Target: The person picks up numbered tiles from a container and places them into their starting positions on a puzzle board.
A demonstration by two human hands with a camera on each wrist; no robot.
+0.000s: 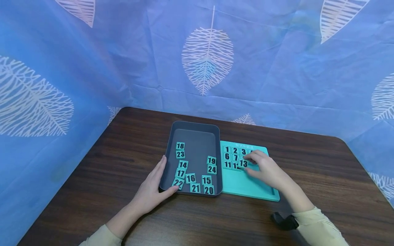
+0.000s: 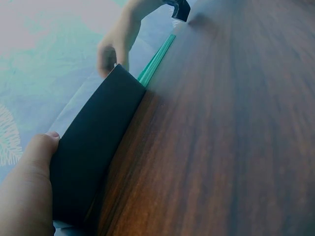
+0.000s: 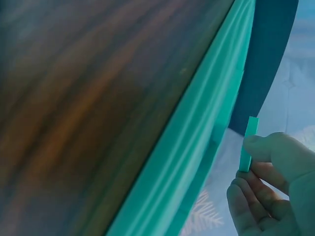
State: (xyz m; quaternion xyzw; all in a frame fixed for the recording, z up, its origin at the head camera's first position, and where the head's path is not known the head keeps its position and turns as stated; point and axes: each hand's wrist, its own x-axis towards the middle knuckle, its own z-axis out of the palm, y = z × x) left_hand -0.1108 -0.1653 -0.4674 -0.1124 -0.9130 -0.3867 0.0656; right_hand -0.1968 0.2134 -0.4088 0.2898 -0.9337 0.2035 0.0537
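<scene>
My right hand point(image 1: 267, 171) pinches a teal number tile marked 13 point(image 1: 243, 163) between thumb and fingers, over the teal number board point(image 1: 246, 186). In the right wrist view the tile point(image 3: 245, 160) is seen edge-on, raised above the board. Rows of numbered tiles lie at the board's upper part; the fingers cover some. To the left, my left hand point(image 1: 150, 191) holds the near-left corner of a dark grey tray point(image 1: 197, 138), thumb over the rim and fingers along the outer side. Several loose tiles, among them 16 point(image 1: 191, 178), lie in the tray.
Tray and board stand side by side on a dark wooden table point(image 1: 123, 150). A blue cloth point(image 1: 264, 61) with white leaf prints hangs behind and to the left. A black band point(image 1: 284, 221) sits at the right wrist.
</scene>
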